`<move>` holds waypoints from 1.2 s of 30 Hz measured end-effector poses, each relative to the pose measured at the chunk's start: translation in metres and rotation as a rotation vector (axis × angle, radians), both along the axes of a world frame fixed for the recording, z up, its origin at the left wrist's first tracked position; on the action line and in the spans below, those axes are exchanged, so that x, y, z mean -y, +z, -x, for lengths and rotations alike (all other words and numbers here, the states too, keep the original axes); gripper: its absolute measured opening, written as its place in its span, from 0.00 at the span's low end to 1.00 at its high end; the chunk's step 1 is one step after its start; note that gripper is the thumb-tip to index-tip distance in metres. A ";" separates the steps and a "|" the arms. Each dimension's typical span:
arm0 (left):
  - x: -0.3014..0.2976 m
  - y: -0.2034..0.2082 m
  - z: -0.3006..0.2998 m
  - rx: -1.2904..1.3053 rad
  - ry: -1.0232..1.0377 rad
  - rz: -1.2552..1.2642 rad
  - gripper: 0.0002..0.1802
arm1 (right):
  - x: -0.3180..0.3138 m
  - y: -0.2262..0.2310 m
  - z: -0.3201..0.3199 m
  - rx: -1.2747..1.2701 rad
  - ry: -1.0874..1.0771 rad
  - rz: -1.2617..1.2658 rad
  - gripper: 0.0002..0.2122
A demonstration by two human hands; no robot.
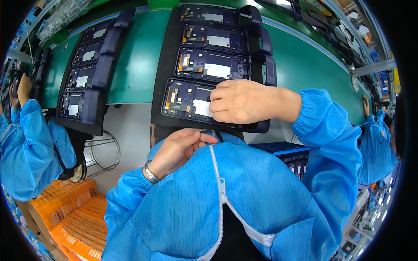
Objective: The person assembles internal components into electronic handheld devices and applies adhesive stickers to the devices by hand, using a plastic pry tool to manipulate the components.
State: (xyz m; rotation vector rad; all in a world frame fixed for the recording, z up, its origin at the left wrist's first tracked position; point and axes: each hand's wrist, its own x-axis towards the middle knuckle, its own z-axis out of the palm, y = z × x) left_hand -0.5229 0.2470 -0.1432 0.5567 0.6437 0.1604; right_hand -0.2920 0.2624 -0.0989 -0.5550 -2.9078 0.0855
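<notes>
My right hand point(241, 102) is closed, its fingertips bent down onto the right part of the nearest dark device housing point(173, 114). Whatever those fingers hold, if anything, is hidden under the hand. This housing lies open side up, showing an orange-edged circuit piece point(176, 101) and a white rectangle point(201, 107). Close to my body, just below the black mat's front edge, is my left hand point(176, 148). Its fingers are curled with the thumb against them, and nothing shows in them. A metal bracelet point(151, 172) circles the left wrist.
Several similar housings point(213, 63) continue away in a column on the black mat point(163, 61). Another row point(82, 81) lies to the left on the green bench point(138, 56). Co-workers in blue sit left point(26, 143) and right point(376, 145). Orange crates point(80, 217) and a stool point(104, 152) stand lower left.
</notes>
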 end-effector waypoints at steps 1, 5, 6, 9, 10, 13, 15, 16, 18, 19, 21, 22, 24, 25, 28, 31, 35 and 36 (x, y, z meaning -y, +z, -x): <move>0.000 0.000 0.000 0.000 0.002 0.001 0.19 | 0.000 0.000 0.000 0.000 0.002 0.001 0.03; -0.001 0.001 0.001 0.000 -0.017 0.007 0.19 | 0.003 -0.003 0.000 0.036 0.018 -0.043 0.04; 0.000 0.001 0.001 -0.005 -0.015 -0.003 0.19 | 0.003 -0.004 0.000 0.028 0.016 -0.026 0.05; -0.001 0.001 0.000 -0.007 -0.020 -0.003 0.20 | 0.002 -0.003 0.001 -0.010 0.050 -0.018 0.06; -0.001 0.001 0.000 -0.008 -0.020 -0.003 0.20 | 0.002 -0.002 0.001 -0.011 0.050 -0.017 0.06; -0.002 0.002 0.001 0.003 -0.030 0.002 0.20 | 0.001 -0.002 0.000 -0.020 0.051 0.001 0.06; -0.003 0.003 0.001 -0.005 -0.049 -0.011 0.21 | 0.000 -0.003 0.001 -0.011 0.036 -0.032 0.05; -0.003 0.004 0.000 -0.006 -0.049 -0.010 0.21 | 0.000 -0.003 0.001 -0.012 0.037 -0.030 0.05; -0.003 0.005 0.000 -0.019 -0.053 -0.032 0.21 | -0.001 -0.005 -0.001 -0.014 0.046 -0.049 0.05; -0.003 0.004 0.000 -0.020 -0.051 -0.030 0.21 | -0.001 -0.004 0.000 -0.015 0.048 -0.048 0.05; -0.002 0.003 0.000 -0.012 -0.044 -0.029 0.21 | -0.001 0.002 0.003 0.046 0.055 -0.037 0.05; -0.003 0.004 0.000 -0.013 -0.045 -0.028 0.21 | 0.000 0.006 0.005 0.045 0.055 -0.036 0.05; -0.003 0.004 0.000 0.004 -0.047 -0.007 0.21 | 0.002 0.014 0.011 0.186 0.080 -0.079 0.05; -0.003 0.004 0.000 0.003 -0.046 -0.006 0.21 | 0.004 0.016 0.013 0.185 0.082 -0.079 0.05; -0.003 0.003 0.001 0.020 -0.049 -0.013 0.21 | 0.005 0.018 0.016 0.251 0.079 -0.103 0.05; -0.002 0.003 0.000 0.024 -0.040 -0.008 0.20 | 0.003 0.015 0.013 0.247 0.075 -0.059 0.05; -0.002 0.006 -0.001 -0.007 -0.055 -0.030 0.20 | 0.002 0.008 0.007 0.173 0.093 -0.043 0.04; -0.003 0.007 -0.001 -0.019 -0.061 -0.046 0.20 | 0.002 0.007 0.005 0.153 0.085 -0.035 0.04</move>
